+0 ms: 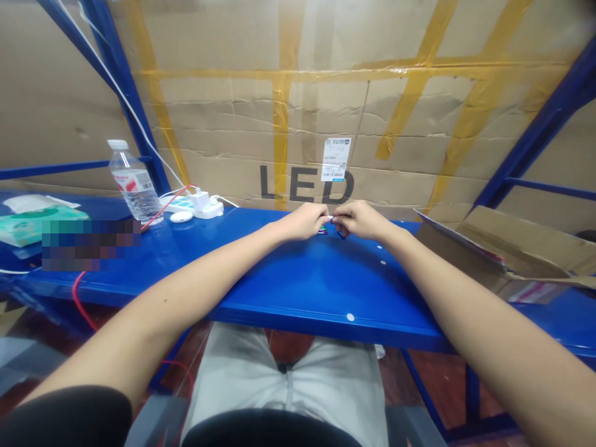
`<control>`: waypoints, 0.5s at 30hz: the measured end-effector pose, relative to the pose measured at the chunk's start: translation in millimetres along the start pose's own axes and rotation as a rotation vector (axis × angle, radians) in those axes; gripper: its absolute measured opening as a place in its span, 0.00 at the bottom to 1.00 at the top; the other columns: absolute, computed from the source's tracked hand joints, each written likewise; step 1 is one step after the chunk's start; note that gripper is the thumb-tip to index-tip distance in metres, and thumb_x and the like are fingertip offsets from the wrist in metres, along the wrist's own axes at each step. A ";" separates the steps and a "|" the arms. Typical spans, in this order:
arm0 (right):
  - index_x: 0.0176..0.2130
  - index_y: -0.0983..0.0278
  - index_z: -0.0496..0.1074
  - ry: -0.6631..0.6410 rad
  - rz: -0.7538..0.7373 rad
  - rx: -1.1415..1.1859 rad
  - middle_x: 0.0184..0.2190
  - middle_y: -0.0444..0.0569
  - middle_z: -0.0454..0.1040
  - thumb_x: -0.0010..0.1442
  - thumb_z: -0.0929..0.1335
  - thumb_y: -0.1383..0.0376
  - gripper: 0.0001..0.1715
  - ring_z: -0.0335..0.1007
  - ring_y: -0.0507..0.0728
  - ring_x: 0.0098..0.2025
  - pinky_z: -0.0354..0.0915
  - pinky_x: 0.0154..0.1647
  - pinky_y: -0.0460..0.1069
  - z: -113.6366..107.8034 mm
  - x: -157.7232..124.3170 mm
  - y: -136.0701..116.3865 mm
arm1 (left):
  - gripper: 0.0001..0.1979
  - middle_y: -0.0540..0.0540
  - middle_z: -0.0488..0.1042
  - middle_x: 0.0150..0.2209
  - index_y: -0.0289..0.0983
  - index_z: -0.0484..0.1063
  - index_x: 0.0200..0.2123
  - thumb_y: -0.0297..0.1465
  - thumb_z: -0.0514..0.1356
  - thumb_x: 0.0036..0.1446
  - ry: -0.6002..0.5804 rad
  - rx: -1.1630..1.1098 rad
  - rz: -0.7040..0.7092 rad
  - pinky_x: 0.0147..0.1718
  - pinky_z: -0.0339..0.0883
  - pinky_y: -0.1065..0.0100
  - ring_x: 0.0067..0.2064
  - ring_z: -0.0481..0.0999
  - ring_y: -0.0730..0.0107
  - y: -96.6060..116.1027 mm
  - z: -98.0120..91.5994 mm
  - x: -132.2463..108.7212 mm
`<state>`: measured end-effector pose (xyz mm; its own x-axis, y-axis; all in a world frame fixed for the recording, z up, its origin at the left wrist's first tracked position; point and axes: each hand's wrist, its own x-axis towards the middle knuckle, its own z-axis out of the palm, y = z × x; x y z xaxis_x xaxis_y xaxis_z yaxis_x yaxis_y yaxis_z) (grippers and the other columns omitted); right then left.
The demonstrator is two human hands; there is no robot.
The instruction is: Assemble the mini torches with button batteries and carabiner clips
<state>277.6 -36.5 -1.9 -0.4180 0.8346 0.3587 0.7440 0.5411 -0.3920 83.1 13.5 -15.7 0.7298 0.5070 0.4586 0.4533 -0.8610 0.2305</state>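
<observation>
Both hands meet over the far part of the blue table (298,279). The fingers of my left hand (307,220) are pinched together at a tiny white piece (330,218). From the other side, my right hand (356,220) pinches at the same piece, its fingertips nearly touching the left ones. What the piece is cannot be made out. Just below the fingertips lies a small dark, shiny, multicoloured item (323,230). A short dark thing (341,234) shows under my right fingers, too small to name.
To the left are a water bottle (135,183), a white power strip (209,208), a round white case (181,217), a tissue pack (28,226) and a red cable (79,298). An open cardboard box (512,248) stands right. Taped cardboard (223,136) rises behind.
</observation>
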 end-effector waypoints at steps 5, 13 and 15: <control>0.22 0.65 0.69 -0.096 0.056 0.172 0.16 0.46 0.71 0.61 0.67 0.56 0.21 0.66 0.52 0.20 0.61 0.26 0.47 -5.6 -1.5 1.3 | 0.12 0.37 0.77 0.38 0.33 0.71 0.38 0.32 0.50 0.68 -0.005 0.167 0.099 0.38 0.66 0.63 0.40 0.77 0.59 4.7 0.4 -3.9; 0.26 0.66 0.72 -0.205 0.144 0.555 0.16 0.47 0.70 0.56 0.72 0.55 0.17 0.63 0.52 0.16 0.54 0.18 0.47 -9.8 -1.0 10.4 | 0.08 0.38 0.77 0.41 0.34 0.66 0.45 0.28 0.51 0.66 0.014 0.161 0.168 0.37 0.67 0.64 0.41 0.78 0.59 15.1 -0.7 -10.1; 0.25 0.66 0.72 -0.195 0.146 0.532 0.15 0.46 0.69 0.56 0.72 0.56 0.17 0.63 0.52 0.16 0.55 0.18 0.47 -9.0 -0.1 9.3 | 0.09 0.38 0.78 0.40 0.34 0.68 0.42 0.30 0.50 0.67 0.024 0.170 0.153 0.38 0.67 0.63 0.41 0.77 0.60 16.9 -0.3 -9.0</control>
<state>289.2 -32.5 2.1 -0.4566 0.8806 0.1265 0.4582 0.3547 -0.8150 84.1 -5.6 -15.6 0.7854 0.3684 0.4974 0.4197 -0.9076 0.0097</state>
